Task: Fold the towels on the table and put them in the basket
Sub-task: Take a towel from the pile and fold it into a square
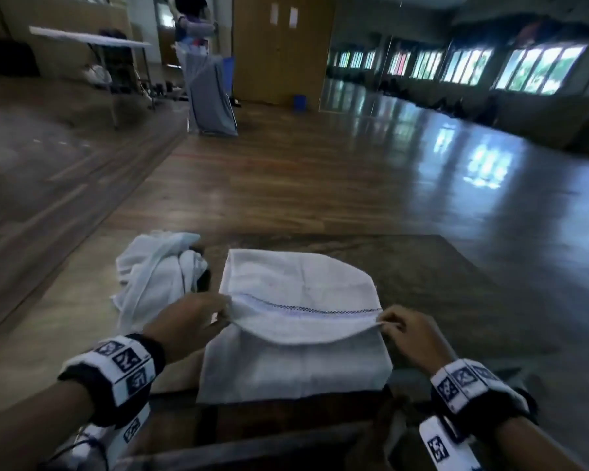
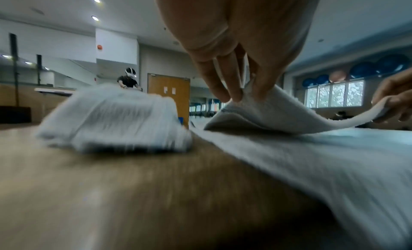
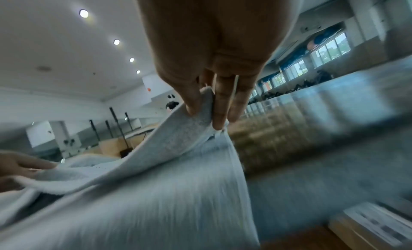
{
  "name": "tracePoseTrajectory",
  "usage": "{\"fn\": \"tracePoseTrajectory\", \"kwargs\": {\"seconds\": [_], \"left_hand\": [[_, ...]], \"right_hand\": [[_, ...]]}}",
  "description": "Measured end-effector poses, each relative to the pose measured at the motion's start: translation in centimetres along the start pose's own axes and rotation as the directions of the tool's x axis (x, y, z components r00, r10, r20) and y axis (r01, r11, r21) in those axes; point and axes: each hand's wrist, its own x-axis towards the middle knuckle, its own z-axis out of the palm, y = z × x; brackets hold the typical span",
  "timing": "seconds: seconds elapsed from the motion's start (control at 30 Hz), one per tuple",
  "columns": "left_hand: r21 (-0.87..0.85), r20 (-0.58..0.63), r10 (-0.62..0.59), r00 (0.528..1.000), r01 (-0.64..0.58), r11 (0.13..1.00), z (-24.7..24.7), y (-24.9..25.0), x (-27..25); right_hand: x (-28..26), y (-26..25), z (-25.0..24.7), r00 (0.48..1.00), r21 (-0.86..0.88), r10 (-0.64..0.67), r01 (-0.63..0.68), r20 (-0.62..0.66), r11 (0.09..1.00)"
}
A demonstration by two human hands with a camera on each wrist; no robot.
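a white towel [image 1: 296, 355] is spread on the table [image 1: 456, 300], directly in front of the person; its long axis runs from the near edge of the table away toward the far edge, and its near end hangs slightly over that edge; the far part is doubled back toward the person, so that a hem with a dark stitched line lies crosswise, from left to right, over the middle of the towel; that hem is held just above the lower layer and sags a little between its two ends.

the left end of the hem is pinched by the left hand [image 1: 187, 326], thumb against curled fingers [image 2: 225, 88], the cloth being caught between them; the right end is pinched in the same way by the right hand [image 1: 410, 338], with the fabric gripped between the thumb and the fingers [image 3: 219, 111]; both hands are closed on the towel and nothing else is held; marker bands are worn on both wrists.

a second towel [image 1: 157, 277] lies crumpled in a heap on the table, just to the left of the first and apart from it; seen in the left wrist view it is blurred [image 2: 111, 119]; no long axis can be told from its bunched shape.

another person [image 1: 193, 25] stands far off across the wooden floor [image 1: 320, 171], beside a folding table [image 1: 89, 39].
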Motion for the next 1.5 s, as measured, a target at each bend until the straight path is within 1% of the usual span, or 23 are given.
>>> {"fn": "tracePoseTrajectory", "kwargs": {"seconds": [0.03,0.07,0.1,0.17,0.27,0.33,0.43,0.5,0.57,0.67,0.73,0.77,0.83,0.93,1.0,1.03,1.1,1.13,1.23,1.3,1.33,1.4,1.5], "left_hand": [[0.017,0.084,-0.03,0.996,0.028,0.999,1.3,-0.4,-1.2],[0.038,0.128,-0.044,0.991,0.039,0.998,2.4,-0.6,-2.2],[0.056,0.134,-0.055,0.99,0.047,0.997,3.1,-0.8,-3.0],[0.067,0.077,-0.056,0.995,0.051,0.996,3.6,-0.9,-3.9],[0.111,0.047,-0.031,0.998,0.025,0.993,3.7,-1.3,-3.8],[0.128,0.043,-0.056,0.997,0.05,0.99,3.5,-1.5,-3.1],[0.155,0.013,-0.107,0.994,0.104,0.982,3.5,-1.5,-1.2],[0.198,0.007,-0.173,0.985,0.169,0.966,3.7,-1.6,0.3],[0.277,0.041,-0.233,0.972,0.213,0.937,3.8,-1.6,1.5],[0.318,0.093,-0.292,0.952,0.249,0.915,3.9,-1.5,2.0],[0.296,0.097,-0.307,0.947,0.267,0.917,3.7,-1.4,1.8],[0.275,0.084,-0.311,0.947,0.278,0.921,3.6,-1.4,1.6],[0.228,0.026,-0.288,0.957,0.275,0.934,3.1,-1.3,1.1],[0.186,-0.131,-0.168,0.977,0.191,0.964,2.0,-0.9,0.4],[0.171,-0.194,-0.075,0.978,0.108,0.979,1.4,-0.7,-0.2],[0.168,-0.197,-0.039,0.98,0.073,0.983,1.3,-0.7,-0.6],[0.177,-0.161,-0.002,0.987,0.031,0.984,1.3,-0.9,-1.7],[0.195,-0.141,0.01,0.99,0.018,0.981,1.4,-1.2,-2.3],[0.229,-0.062,0.041,0.997,-0.025,0.973,2.1,-1.8,-3.5],[0.194,0.012,0.043,0.999,-0.045,0.98,2.4,-2.1,-3.5],[0.166,0.052,0.025,0.998,-0.034,0.986,2.4,-2.2,-3.3],[0.122,0.142,-0.019,0.99,0.001,0.993,1.9,-2.6,-2.9],[0.11,0.293,-0.021,0.956,-0.012,0.994,1.0,-3.1,-2.5]], "right_hand": [[-1.2,0.9,1.3,0.999,-0.015,-0.007,0.008,0.049,1.0],[-2.2,1.5,2.3,0.996,-0.032,-0.006,0.009,0.084,0.999],[-3.0,2.0,3.0,0.996,-0.041,0.001,0.002,0.094,0.999],[-4.1,2.6,3.9,1.0,-0.047,0.009,-0.008,0.027,0.999],[-5.1,3.0,5.0,0.994,-0.088,-0.048,0.039,-0.098,0.995],[-4.9,3.0,5.2,0.993,-0.133,-0.064,0.05,-0.097,0.99],[-2.9,3.0,4.9,0.998,-0.185,-0.049,0.04,-0.04,0.982],[-1.5,2.8,4.7,0.997,-0.224,-0.055,0.042,-0.05,0.974],[-0.5,2.6,4.8,0.994,-0.275,-0.057,0.03,-0.09,0.961],[0.2,2.6,5.2,0.997,-0.221,-0.011,-0.006,-0.076,0.975],[0.3,2.7,5.3,0.997,-0.195,-0.024,0.01,-0.07,0.981],[0.2,2.7,5.2,0.995,-0.185,-0.048,0.031,-0.091,0.982],[-0.1,2.5,4.8,0.977,-0.143,-0.107,0.081,-0.185,0.986],[-0.8,2.3,3.7,0.923,-0.124,-0.184,0.15,-0.338,0.981],[-1.4,2.4,2.9,0.893,-0.125,-0.228,0.194,-0.387,0.973],[-1.7,2.7,2.6,0.884,-0.13,-0.255,0.222,-0.391,0.966],[-2.4,3.6,2.3,0.88,-0.143,-0.315,0.281,-0.355,0.949],[-2.8,4.1,2.3,0.888,-0.146,-0.333,0.302,-0.316,0.942],[-3.9,5.3,3.0,0.925,-0.133,-0.355,0.338,-0.135,0.932],[-4.4,5.8,3.5,0.937,-0.096,-0.35,0.347,-0.017,0.933],[-4.4,5.8,3.5,0.941,-0.071,-0.337,0.337,0.015,0.939],[-4.3,6.1,3.2,0.953,-0.045,-0.302,0.303,0.034,0.952],[-4.4,6.2,2.6,0.96,-0.041,-0.27,0.273,0.073,0.961]]}}
